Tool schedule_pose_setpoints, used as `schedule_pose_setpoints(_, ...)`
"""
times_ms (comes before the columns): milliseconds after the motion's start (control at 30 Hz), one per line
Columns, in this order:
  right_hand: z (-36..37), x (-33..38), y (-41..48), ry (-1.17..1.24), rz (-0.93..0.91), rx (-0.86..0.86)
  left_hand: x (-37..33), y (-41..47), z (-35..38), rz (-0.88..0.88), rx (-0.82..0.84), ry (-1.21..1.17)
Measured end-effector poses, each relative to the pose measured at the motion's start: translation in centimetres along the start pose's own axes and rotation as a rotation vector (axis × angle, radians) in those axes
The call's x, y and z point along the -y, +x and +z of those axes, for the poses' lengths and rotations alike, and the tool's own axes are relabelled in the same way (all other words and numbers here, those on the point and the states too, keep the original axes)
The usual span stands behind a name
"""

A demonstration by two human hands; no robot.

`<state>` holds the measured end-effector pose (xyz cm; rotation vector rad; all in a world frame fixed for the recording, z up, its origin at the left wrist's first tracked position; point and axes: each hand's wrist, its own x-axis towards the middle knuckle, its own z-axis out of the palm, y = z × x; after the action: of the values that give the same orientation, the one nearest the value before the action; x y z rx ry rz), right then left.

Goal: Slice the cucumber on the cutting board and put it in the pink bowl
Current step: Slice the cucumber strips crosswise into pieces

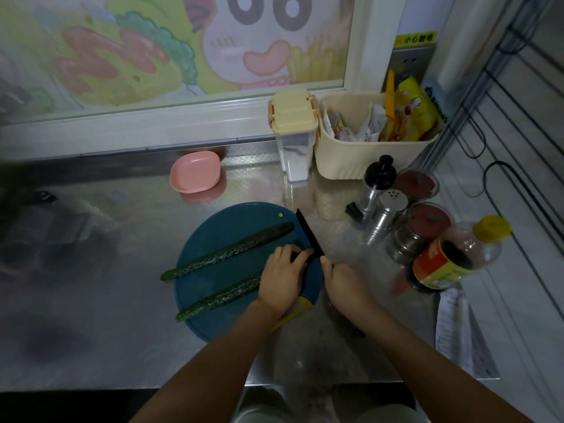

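The left hand [282,276] holds down the near cucumber half [219,296] and the right hand [341,279] grips the knife [308,233]; the half looks stiff, light, likely slippery, best pinned just beside the blade.

Bench [137,209]: reflective steel, set against a window frame.
Front centre: round blue board [232,215], lying flat.
Behind board: pink bowl [195,170], upright, apart from it.
Back right: lidded container [294,138] just beside cream basket [360,160].
Right: dispenser [377,184], shaker [389,210], two red-lidded jars [424,230], clustered; bottle [451,257] on its side.
Right edge: paper [454,331].
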<state>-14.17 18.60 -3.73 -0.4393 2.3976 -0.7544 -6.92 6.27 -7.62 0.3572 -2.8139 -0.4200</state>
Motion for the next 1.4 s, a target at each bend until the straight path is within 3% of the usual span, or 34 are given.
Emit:
schedule_pose_setpoints(400, -1.3, 0.0, -1.1, 0.085, -0.081, 0.062, 0.2, -0.1, 0.6, -0.030, -0.036, 0.072)
schedule_pose_setpoints(767, -1.0, 0.0, -2.3, -0.028, -0.114, 0.003, 0.3, -0.2, 0.8, -0.009, -0.084, 0.047)
schedule_pose_setpoints(1400, -0.1, 1.1, -2.8, -0.122, -0.037, -0.026, 0.4, -0.2, 0.7, -0.037, -0.072, 0.007)
